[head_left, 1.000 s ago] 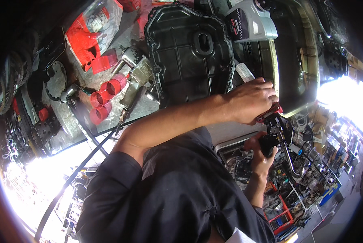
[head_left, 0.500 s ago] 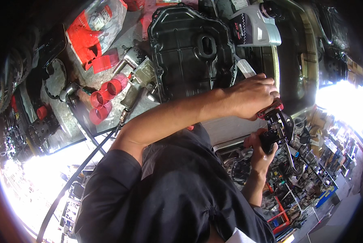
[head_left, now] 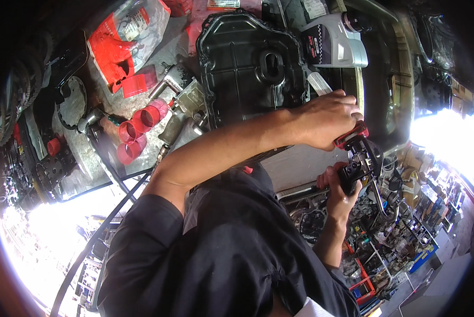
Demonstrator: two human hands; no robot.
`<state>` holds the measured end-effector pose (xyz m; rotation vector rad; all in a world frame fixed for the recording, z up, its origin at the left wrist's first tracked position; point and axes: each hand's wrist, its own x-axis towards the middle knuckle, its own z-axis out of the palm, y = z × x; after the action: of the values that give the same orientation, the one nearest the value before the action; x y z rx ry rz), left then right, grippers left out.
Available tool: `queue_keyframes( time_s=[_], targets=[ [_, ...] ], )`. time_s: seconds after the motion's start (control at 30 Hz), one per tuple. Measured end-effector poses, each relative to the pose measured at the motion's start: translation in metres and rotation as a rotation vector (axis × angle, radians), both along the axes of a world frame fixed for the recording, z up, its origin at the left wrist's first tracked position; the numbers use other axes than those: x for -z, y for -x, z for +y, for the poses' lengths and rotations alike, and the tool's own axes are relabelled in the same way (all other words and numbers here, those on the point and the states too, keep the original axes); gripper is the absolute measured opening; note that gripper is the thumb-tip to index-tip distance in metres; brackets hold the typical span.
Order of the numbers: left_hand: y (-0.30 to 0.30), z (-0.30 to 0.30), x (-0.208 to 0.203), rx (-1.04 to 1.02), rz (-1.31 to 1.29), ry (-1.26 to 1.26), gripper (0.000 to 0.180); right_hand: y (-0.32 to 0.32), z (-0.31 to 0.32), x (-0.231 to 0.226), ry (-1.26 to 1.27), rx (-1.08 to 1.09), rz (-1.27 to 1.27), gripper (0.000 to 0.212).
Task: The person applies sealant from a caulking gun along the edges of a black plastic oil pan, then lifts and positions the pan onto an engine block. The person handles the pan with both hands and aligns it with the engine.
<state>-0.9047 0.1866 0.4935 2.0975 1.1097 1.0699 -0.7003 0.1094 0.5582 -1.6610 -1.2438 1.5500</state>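
A caulking gun [head_left: 357,161] with a black body, a red front part and a hooked metal rod hangs at the right side. A pale tube [head_left: 320,83] pokes out beyond my left hand, in line with the gun. My left hand [head_left: 327,120] is closed over the gun's front, its arm reaching across my body. Lower down, my right hand [head_left: 341,191] wraps around the black handle; the trigger is hard to make out. Left of the tube lies a black oil pan [head_left: 242,79], its near edge hidden behind my left forearm.
A grey bottle [head_left: 335,42] with a black cap stands beyond the pan. On the bench at left are an air tool [head_left: 179,100], red rings [head_left: 142,119] and a red-and-clear plastic bag [head_left: 126,42]. A black hose [head_left: 97,232] runs down the left. Cluttered parts [head_left: 385,259] lie lower right.
The pan and bench items sit slightly lower and further right in view. Both hands keep their grip on the caulking gun, with only a slight shift.
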Motion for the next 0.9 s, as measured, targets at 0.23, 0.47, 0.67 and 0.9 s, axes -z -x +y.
queue_keyframes(
  time_s=[0.23, 0.47, 0.67, 0.9],
  targets=[
    [0.008, 0.003, 0.001, 0.002, -0.005, -0.003, 0.061, 0.012, 0.004, -0.001, -0.013, 0.005, -0.012, 0.016],
    [0.015, 0.008, 0.007, -0.035, -0.047, -0.062, 0.058, 0.021, 0.009, 0.004, -0.033, 0.002, 0.006, 0.015],
    [0.024, 0.012, 0.008, -0.031, -0.042, -0.071, 0.058, 0.029, 0.014, 0.008, -0.058, -0.002, 0.013, 0.014],
    [0.037, 0.019, 0.009, -0.026, -0.033, -0.069, 0.055, 0.042, 0.019, 0.009, -0.069, -0.023, -0.008, 0.013]
  ],
)
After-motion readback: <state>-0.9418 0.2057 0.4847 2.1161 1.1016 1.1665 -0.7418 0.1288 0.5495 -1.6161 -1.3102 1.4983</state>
